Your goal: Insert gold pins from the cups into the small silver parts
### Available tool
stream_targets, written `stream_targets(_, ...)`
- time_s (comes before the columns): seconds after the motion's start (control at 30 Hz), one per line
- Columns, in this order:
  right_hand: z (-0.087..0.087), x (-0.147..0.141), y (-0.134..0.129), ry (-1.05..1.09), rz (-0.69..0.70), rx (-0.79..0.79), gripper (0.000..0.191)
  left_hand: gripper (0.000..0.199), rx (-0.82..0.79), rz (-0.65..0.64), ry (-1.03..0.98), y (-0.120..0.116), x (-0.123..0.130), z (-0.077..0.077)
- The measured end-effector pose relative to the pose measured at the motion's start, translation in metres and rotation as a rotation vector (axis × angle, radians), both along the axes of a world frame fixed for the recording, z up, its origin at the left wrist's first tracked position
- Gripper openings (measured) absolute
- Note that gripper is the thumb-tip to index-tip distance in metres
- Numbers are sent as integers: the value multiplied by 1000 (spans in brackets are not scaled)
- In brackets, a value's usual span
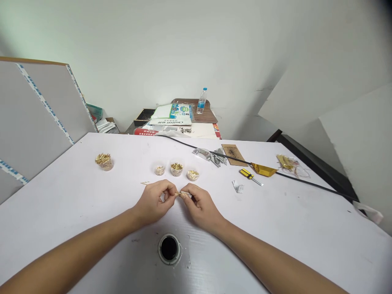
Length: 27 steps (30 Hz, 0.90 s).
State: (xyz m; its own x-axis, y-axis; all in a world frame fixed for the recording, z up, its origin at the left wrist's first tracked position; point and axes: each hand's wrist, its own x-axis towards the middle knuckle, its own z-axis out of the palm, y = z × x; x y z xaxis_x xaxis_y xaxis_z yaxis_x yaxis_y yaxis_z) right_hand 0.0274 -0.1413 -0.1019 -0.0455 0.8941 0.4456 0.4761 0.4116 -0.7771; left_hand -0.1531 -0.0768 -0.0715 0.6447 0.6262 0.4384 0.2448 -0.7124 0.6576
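Here's lettering on the white packet [174,121]: dark Latin letters, something like "Clex…", the ending too small to call! Pale characters cross the red roll [145,132], unreadable; so are the bottle [201,101]'s blue label [200,105] and the brown card [234,155]'s dark print.

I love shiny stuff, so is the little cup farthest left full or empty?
Full: gold-coloured pieces are heaped above the rim of that clear cup.

Lighting: bright, diffuse.
Near tabletop [122,267] in soft grey shadow; upper-right corner dark; wide-angle stretch at sides; held piece [178,194] poorly resolved.
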Motion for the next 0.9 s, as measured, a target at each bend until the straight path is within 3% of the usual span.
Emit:
stream_targets(0.23,1,3,-2,-186,-12,165,18,3,-149,22,13,2,-2,-3)
stream_targets(0.63,1,2,-1,-112,-35,200,15,17,-537,40,-245,-8,6,-7)
stream_targets(0.9,-1,1,-3,-71,-45,177,14,24,-690,26,-371,-10,9,-8)
